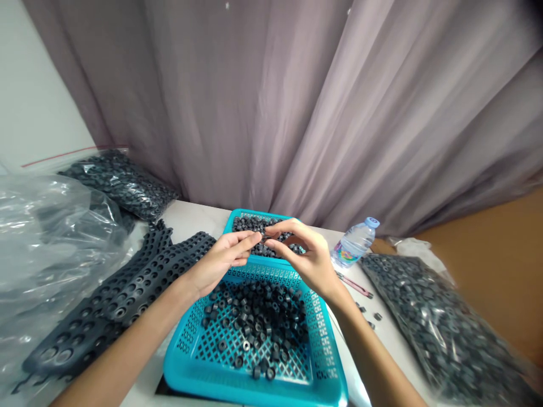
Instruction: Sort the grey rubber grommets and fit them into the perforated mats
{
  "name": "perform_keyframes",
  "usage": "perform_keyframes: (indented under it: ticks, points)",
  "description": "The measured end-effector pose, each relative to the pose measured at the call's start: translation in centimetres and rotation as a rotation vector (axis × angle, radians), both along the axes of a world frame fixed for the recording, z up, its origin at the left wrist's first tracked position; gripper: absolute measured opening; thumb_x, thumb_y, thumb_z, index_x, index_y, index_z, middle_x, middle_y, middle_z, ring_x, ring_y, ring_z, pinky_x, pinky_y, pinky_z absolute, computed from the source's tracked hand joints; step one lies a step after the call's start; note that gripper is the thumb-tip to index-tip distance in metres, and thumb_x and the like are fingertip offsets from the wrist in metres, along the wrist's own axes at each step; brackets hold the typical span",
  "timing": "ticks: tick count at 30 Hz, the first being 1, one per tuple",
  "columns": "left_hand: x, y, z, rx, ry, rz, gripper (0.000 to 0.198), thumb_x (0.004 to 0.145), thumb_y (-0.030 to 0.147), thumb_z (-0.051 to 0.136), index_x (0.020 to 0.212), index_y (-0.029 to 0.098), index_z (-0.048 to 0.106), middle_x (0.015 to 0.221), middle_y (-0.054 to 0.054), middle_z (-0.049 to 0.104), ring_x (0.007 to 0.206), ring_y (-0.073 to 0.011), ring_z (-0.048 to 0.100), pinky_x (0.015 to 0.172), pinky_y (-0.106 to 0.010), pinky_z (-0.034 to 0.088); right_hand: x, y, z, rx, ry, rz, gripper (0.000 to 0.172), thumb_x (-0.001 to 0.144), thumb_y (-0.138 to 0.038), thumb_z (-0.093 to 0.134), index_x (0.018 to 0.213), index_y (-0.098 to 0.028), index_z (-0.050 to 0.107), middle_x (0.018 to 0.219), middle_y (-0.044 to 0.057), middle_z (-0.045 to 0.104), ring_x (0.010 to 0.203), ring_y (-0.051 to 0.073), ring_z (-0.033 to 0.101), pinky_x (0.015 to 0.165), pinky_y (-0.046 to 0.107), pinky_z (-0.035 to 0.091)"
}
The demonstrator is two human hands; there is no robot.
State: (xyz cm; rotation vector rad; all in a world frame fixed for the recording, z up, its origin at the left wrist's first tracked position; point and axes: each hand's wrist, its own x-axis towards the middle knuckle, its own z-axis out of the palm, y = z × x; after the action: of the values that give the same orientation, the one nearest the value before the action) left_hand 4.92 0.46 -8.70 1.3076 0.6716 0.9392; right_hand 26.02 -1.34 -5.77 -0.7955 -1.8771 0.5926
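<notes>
Piece point(264, 237), small and dark, pinched in fingers of left hand point(224, 251), apparently steadied for right hand point(311, 254), whose fingers stand narrowly parted at it; no telling whether they grip. Piece appears above rear basket point(229, 223). Front basket point(250, 389) with loose rings point(271, 305) sits below hands, likely for short reach; filled bag point(441, 316) off right.

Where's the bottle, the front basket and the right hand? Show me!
Bottle point(355, 242): head view, on its clear side.
Front basket point(248, 386): head view, on its near rim.
Right hand point(311, 260): head view, on the back of it.
</notes>
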Motion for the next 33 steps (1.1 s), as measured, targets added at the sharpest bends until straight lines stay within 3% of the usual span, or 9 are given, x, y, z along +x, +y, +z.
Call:
perform_keyframes:
  ticks: [14, 21, 33]
  points:
    - [0.07, 0.06, -0.28, 0.007, 0.032, 0.055, 0.045, 0.088, 0.056, 0.075, 0.111, 0.018, 0.074, 0.086, 0.001, 0.045, 0.067, -0.0118, 0.021, 0.057, -0.026, 0.018, 0.08, 0.31, -0.23, -0.004, -0.004, 0.033, 0.021, 0.095, -0.034, 0.075, 0.115, -0.027, 0.075, 0.113, 0.006, 0.074, 0.102, 0.022, 0.07, 0.079, 0.034, 0.06]
    - [0.16, -0.03, 0.03, -0.001, 0.027, 0.07, 0.043, 0.087, 0.057, 0.076, 0.108, 0.019, 0.074, 0.08, 0.003, 0.039, 0.064, -0.0112, 0.019, 0.056, -0.026, 0.018, 0.2, 0.24, -0.16, -0.089, 0.026, 0.046, 0.043, 0.096, -0.036, 0.073, 0.137, -0.028, 0.065, 0.118, 0.008, 0.075, 0.105, 0.023, 0.072, 0.08, 0.035, 0.064]
    - [0.14, 0.07, -0.2, -0.025, -0.044, 0.075, 0.038, 0.088, 0.052, 0.078, 0.101, 0.016, 0.075, 0.076, 0.003, 0.034, 0.062, -0.0102, 0.016, 0.052, -0.027, 0.013, 0.27, 0.06, -0.18, -0.109, 0.026, 0.031, 0.041, 0.097, -0.036, 0.072, 0.138, -0.028, 0.066, 0.121, 0.008, 0.076, 0.109, 0.024, 0.075, 0.08, 0.036, 0.065]
